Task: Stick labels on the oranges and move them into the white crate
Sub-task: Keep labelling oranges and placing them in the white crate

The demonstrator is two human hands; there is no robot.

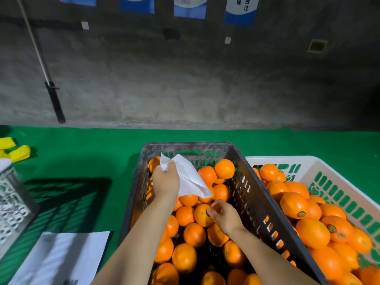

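Head view looks down on the green cloth-covered table [82,161], where the dark grey slatted plastic crate [253,194] sits in front of me and the white slotted plastic crate [308,159] stands just beside it on its right. Judging by the piles, I am somewhere in the middle. The white crate is heaped with round oranges [294,204], at least two showing a small round sticker [301,214], but the dark crate holds many more that need a label and the move across. My left hand [165,182] is clenched around a crumpled white sheet of label backing paper [191,177], held above the far end of the dark crate. My right hand [225,217] has its thumb and fingertips pinched together against one orange [202,218] in the middle of the dark crate. They are pressing what I take for a small dark label [208,213] onto it, though it is too small to be sure. That orange has not yet gone across.
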